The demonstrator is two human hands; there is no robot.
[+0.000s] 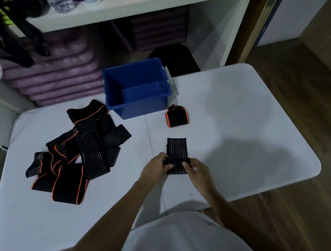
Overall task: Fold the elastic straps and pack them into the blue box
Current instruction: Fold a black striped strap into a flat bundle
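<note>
Hands: my left hand (157, 166) and right hand (196, 170) each pinch a side of the striped strap (176, 151) on the table (247, 120). Blue box (137, 88) sits far, with a folded strap (176, 116) to its right and the loose strap pile (79, 151) at left.

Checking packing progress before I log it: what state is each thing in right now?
blue box: open, nothing visible inside
folded strap: lying beside box
striped strap: partly folded, gripped by both hands
strap pile: unfolded, tangled
left hand: gripping
right hand: gripping

White shirt (189, 239), bare forearms
</note>
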